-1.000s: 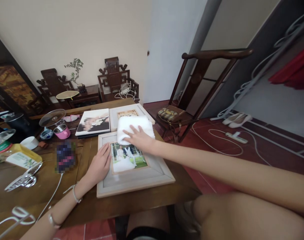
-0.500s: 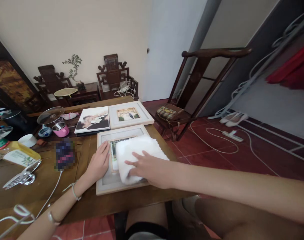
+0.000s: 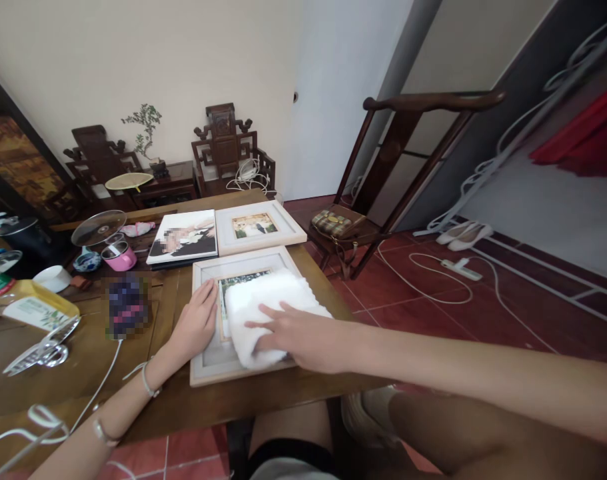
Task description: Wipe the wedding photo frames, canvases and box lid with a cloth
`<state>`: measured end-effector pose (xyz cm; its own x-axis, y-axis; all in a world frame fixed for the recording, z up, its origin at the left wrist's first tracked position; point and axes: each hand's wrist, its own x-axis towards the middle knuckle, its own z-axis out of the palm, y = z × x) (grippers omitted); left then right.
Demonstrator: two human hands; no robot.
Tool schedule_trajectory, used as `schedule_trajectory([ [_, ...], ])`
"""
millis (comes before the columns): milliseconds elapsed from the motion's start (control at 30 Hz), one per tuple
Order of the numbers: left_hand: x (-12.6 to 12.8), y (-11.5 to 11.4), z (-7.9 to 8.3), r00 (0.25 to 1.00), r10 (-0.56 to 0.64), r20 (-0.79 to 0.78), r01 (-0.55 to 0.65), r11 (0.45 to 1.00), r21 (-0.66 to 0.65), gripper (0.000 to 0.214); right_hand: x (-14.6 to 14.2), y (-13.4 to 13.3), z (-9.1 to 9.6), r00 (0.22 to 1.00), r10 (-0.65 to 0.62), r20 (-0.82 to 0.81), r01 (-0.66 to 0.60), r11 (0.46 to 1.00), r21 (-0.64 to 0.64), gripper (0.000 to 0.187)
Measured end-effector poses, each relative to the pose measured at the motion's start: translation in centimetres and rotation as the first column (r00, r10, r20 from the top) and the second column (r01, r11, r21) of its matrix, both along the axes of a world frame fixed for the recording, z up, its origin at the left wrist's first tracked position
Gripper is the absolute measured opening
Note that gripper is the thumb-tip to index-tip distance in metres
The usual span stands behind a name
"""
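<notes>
A light wooden picture frame (image 3: 199,372) lies flat near the table's front edge, with a photo (image 3: 244,279) partly showing behind its pane. On its left side rests my left hand (image 3: 197,321), fingers stretched out and close together; the thumb is hidden. My right hand (image 3: 296,335) presses a folded white fluffy cloth (image 3: 268,293) onto the pane. Its fingers are spread over the cloth, and the thumb side is tucked at the cloth's fold. The cloth covers the middle and right of the frame.
Behind are another framed photo (image 3: 226,230) and a photo panel (image 3: 183,233). To the left stand a pink cup (image 3: 120,259), an oil bottle (image 3: 40,303), a silver hair claw (image 3: 46,350) and a blurred dark object (image 3: 127,307) with a white cable. A wooden chair (image 3: 383,160) holds a checked bag (image 3: 333,224).
The cloth and my right hand have shifted very slightly left over the frame. My left hand stays on the frame's left side. The whole view has moved a little.
</notes>
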<state>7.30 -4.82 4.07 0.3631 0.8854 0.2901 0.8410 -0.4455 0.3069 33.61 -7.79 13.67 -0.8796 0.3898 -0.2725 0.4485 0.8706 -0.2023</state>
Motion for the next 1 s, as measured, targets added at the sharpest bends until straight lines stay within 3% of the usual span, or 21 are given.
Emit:
schedule_trajectory([
  [200, -0.2, 0.2, -0.1, 1.0, -0.024, -0.019, 0.024, 1.0, -0.002, 0.048, -2.1, 2.8, -2.4, 0.997, -0.082, -0.012, 0.082, 0.967, 0.242, 0.066],
  [333, -0.5, 0.3, -0.1, 1.0, -0.018, -0.023, 0.018, 1.0, -0.011, 0.049, -3.6, 5.2, -3.0, 0.972, -0.23, -0.052, 0.232, 0.894, 0.382, 0.062],
  [467, -1.0, 0.3, -0.1, 0.999, -0.02, -0.034, 0.019, 1.0, -0.025, 0.049, -4.8, 7.3, -3.6, 0.957, -0.283, -0.071, 0.284, 0.85, 0.444, 0.06],
  [633, -1.1, 0.2, -0.1, 1.0, 0.002, -0.023, -0.003, 0.999, -0.034, 0.049, -5.6, 7.1, -3.4, 0.95, -0.311, -0.015, 0.296, 0.885, 0.359, 0.065],
  [833, -1.4, 0.2, -0.1, 1.0, 0.011, -0.005, -0.011, 1.0, -0.02, 0.048, -5.3, 4.0, -0.2, 0.976, -0.184, 0.114, 0.165, 0.974, 0.155, 0.073],
  [1000, -1.3, 0.2, -0.1, 1.0, 0.011, -0.005, -0.011, 1.0, -0.018, 0.048, -4.2, 1.3, 1.9, 0.985, -0.084, 0.152, 0.084, 0.996, 0.004, 0.071],
])
